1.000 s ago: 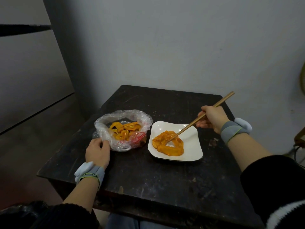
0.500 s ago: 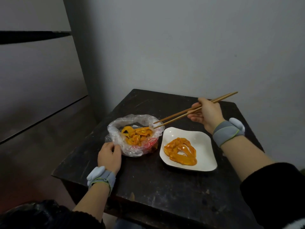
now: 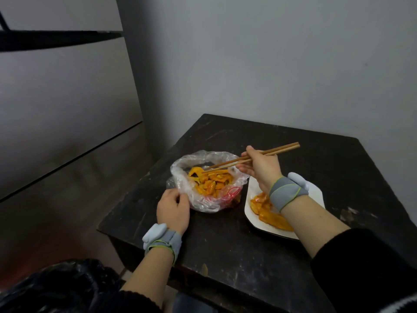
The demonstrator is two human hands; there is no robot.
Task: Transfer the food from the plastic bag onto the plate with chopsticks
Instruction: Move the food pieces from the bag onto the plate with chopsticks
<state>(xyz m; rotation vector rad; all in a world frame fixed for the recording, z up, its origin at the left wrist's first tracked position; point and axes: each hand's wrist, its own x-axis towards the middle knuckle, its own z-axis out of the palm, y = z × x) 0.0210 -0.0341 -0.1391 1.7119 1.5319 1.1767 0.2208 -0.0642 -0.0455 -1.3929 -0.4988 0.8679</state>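
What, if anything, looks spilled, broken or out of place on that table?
Nothing looks spilled: the orange food lies inside the plastic bag and on the white plate, none on the dark table. The only oddity is wear: pale chipped marks scuff the tabletop right of the plate.

Dark worn table (image 3: 259, 251) — set against grey walls (image 3: 259, 64), dim light.

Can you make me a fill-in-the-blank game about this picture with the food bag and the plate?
1. The right hand holds ____ chopsticks, their tips in the plastic bag.
2. The left hand grips that bag, which lies to the ____ of the plate.
3. The plate's colour is ____.
Missing words: two; left; white.
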